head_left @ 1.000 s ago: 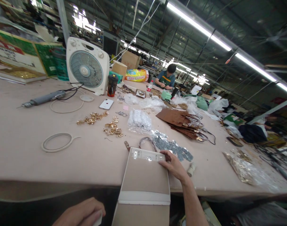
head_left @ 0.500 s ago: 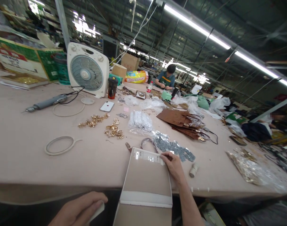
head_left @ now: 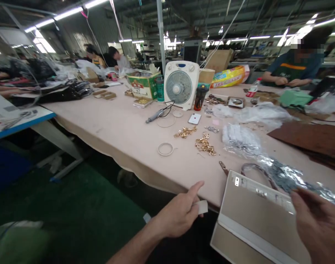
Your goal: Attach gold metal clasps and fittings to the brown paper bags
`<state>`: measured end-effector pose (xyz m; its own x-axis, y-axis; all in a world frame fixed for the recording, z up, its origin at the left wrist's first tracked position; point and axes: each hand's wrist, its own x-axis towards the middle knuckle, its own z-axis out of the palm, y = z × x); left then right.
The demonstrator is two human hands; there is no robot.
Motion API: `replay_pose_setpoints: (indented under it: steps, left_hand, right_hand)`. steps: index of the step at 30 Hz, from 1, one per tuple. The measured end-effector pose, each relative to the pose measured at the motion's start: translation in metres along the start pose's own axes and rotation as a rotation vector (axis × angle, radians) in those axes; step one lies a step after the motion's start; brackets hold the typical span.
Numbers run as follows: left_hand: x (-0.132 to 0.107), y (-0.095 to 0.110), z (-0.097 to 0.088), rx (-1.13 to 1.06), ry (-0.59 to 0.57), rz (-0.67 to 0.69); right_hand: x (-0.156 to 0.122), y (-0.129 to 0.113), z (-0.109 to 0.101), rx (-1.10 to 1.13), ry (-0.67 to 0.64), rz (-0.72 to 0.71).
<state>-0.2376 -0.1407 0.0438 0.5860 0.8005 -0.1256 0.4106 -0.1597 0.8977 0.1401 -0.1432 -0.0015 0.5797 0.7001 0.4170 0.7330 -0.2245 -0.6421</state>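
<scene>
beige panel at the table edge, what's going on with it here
A person has the beige panel lying over the table's near edge. Their left hand pinches a small white piece, index finger extended, apart from the panel. Their right hand is at the panel's right side; whether it touches is unclear. Two piles of gold-coloured metal pieces lie farther back, near a fan.

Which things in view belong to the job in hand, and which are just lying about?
Job in hand:
- beige panel, right hand at its edge, contact unclear
- small white piece, held in left hand
- perhaps gold fittings, untouched

Apparently lying about:
- fan
- white phone
- dark tumbler
- red-labelled bottle
</scene>
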Motion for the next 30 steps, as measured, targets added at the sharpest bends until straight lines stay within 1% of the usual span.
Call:
replay_pose_setpoints:
  steps: [1,2,3,4,6,8,9,13,16,19,21,23,27,30]
  left_hand:
    - [0.000,0.000,0.001,0.009,-0.005,-0.001]
    - [0.000,0.000,0.002,0.017,-0.006,-0.001]
    - [0.000,0.000,0.003,0.028,-0.006,0.002]
    - [0.000,0.000,0.004,0.045,-0.009,0.005]
    - [0.000,0.001,0.005,0.088,-0.016,0.010]
    - [0.000,0.001,0.005,0.124,-0.026,0.016]
    - [-0.001,0.001,0.005,0.139,-0.030,0.022]
    - [-0.005,0.003,0.005,0.214,-0.069,0.030]
    - [-0.006,0.005,0.006,0.255,-0.085,0.021]
    - [-0.005,0.008,0.007,0.184,-0.056,0.030]
    - [-0.004,0.010,0.006,0.116,-0.010,0.058]
    - [-0.003,0.010,0.004,0.105,0.010,0.082]
    - [-0.002,0.006,0.000,0.153,-0.023,0.068]
    - [-0.003,0.002,-0.001,0.116,-0.015,0.069]
  right_hand:
    - [-0.013,-0.021,-0.001,0.064,-0.099,-0.037]
    - [-0.027,-0.041,0.000,0.166,-0.227,-0.144]
    - [-0.041,-0.060,0.003,0.254,-0.392,-0.291]
    - [-0.054,-0.077,0.007,0.311,-0.501,-0.415]
    - [-0.076,-0.102,0.016,0.388,-0.590,-0.622]
    - [-0.092,-0.117,0.025,0.424,-0.610,-0.730]
    - [-0.097,-0.120,0.028,0.436,-0.621,-0.754]
    - [-0.110,-0.122,0.034,0.442,-0.694,-0.752]
    - [-0.114,-0.120,0.034,0.387,-0.697,-0.727]
    - [-0.114,-0.121,0.030,0.350,-0.723,-0.704]
    - [-0.114,-0.123,0.026,0.362,-0.746,-0.681]
    - [-0.114,-0.125,0.023,0.391,-0.764,-0.645]
    - [-0.116,-0.125,0.021,0.452,-0.790,-0.553]
    - [-0.117,-0.125,0.021,0.491,-0.794,-0.495]
